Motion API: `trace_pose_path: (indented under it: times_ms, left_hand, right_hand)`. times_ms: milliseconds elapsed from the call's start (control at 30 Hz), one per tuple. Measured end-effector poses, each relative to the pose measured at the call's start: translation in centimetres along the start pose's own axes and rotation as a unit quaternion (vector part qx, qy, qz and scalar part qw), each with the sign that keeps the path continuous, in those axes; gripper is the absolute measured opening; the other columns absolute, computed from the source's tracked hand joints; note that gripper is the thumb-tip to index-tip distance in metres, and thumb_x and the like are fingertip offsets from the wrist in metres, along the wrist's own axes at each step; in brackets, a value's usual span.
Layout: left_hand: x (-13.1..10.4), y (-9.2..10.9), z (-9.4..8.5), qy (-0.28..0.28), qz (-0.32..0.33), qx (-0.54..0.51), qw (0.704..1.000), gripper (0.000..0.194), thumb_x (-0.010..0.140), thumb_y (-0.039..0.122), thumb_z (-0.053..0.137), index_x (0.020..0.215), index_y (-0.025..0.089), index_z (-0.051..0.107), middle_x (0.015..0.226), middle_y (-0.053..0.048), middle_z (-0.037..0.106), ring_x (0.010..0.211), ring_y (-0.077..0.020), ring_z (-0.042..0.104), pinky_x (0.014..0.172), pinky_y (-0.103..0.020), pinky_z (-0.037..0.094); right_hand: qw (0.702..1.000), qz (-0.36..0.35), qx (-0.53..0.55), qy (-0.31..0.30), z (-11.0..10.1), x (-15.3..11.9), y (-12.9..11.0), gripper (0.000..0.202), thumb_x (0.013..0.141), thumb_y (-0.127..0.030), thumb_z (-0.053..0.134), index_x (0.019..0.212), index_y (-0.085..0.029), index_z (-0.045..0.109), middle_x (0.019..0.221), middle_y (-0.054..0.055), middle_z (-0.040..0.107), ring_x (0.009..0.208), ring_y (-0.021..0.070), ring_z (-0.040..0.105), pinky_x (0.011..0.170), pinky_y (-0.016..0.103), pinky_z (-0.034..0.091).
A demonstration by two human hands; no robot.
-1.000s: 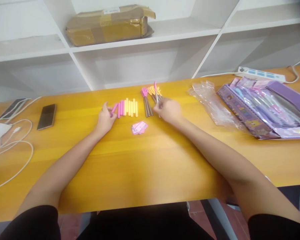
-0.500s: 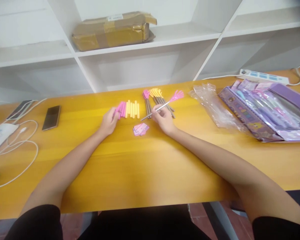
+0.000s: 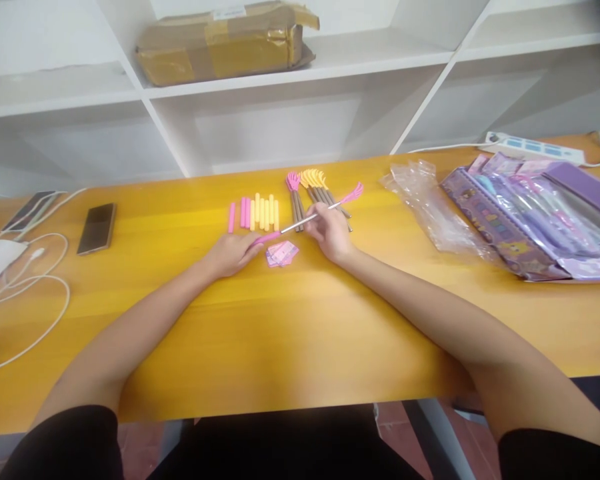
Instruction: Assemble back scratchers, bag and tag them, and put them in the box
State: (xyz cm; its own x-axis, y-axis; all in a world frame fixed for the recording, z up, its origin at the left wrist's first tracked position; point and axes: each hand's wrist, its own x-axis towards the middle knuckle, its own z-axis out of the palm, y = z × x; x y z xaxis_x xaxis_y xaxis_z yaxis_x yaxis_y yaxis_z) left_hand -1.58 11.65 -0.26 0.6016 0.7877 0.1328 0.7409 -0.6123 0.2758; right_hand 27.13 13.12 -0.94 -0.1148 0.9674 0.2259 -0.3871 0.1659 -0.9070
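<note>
My right hand [image 3: 329,232] pinches the metal rod of a pink back scratcher [image 3: 351,194], whose hand-shaped head points up to the right. In my left hand [image 3: 233,253] is a pink handle sleeve [image 3: 269,237], lined up with the rod's lower end and meeting it; how far the rod sits inside is hidden. Behind the hands lie several loose pink sleeves [image 3: 245,212] and yellow sleeves [image 3: 267,213]. To their right rest pink-headed back scratchers [image 3: 293,183] and yellow-headed back scratchers [image 3: 314,180] with bare rods. A small pile of pink cards [image 3: 281,253] lies between my hands.
Clear plastic bags [image 3: 430,210] and a purple box [image 3: 505,227] of packaged pens lie on the right, before a power strip [image 3: 535,148]. A phone [image 3: 97,229] and white cables [image 3: 45,273] are on the left. A taped carton [image 3: 225,43] sits on the shelf.
My left hand has taken a pink sleeve from the row and brought it right and nearer me, onto the rod's end. My right hand still holds the back scratcher, tilted slightly differently.
</note>
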Motion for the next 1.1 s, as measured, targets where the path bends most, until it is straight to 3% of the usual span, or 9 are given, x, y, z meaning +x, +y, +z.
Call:
trace_pose_path:
  times_ms: [200,533,833,1100]
  left_hand:
    - [-0.1,0.1,-0.2,-0.011,0.002,0.018,1.000,0.054,0.116,0.049,0.031,0.141,0.020,0.069,0.102,-0.010,0.079,0.088,-0.0265,0.073,0.081,-0.036,0.051]
    - [-0.2,-0.3,0.2,-0.011,-0.015,0.008,1.000,0.055,0.118,0.049,0.030,0.158,0.031,0.062,0.115,-0.008,0.081,0.101,-0.0271,0.076,0.089,-0.037,0.054]
    - [-0.3,-0.9,0.3,0.026,0.005,0.009,1.000,0.055,0.118,0.048,0.030,0.148,0.022,0.068,0.119,-0.010,0.082,0.099,-0.0250,0.076,0.090,-0.036,0.055]
    - [-0.6,-1.3,0.5,0.034,0.034,0.045,0.998,0.058,0.118,0.050,0.026,0.144,0.021,0.069,0.114,-0.010,0.083,0.096,-0.0263,0.078,0.084,-0.036,0.054]
  right_hand:
    - [0.999,-0.015,-0.039,-0.020,0.0,0.0,0.1,0.056,0.089,-0.076,0.074,0.088,-0.021,0.063,0.065,-0.001,0.067,0.040,0.0066,0.034,0.041,0.024,0.019]
    - [0.996,-0.029,-0.065,-0.054,-0.4,-0.3,-0.1,0.052,0.095,-0.071,0.073,0.092,-0.019,0.072,0.073,0.002,0.072,0.040,0.0067,0.042,0.042,0.025,0.023]
    - [0.991,-0.047,-0.097,-0.079,-0.7,-0.9,0.1,0.051,0.102,-0.067,0.068,0.100,-0.018,0.079,0.078,0.003,0.075,0.042,0.0065,0.047,0.045,0.025,0.031]
    - [0.986,-0.025,-0.120,-0.111,-1.1,-1.0,-0.1,0.054,0.104,-0.069,0.064,0.099,-0.017,0.080,0.079,0.003,0.074,0.047,0.0087,0.050,0.051,0.026,0.040]
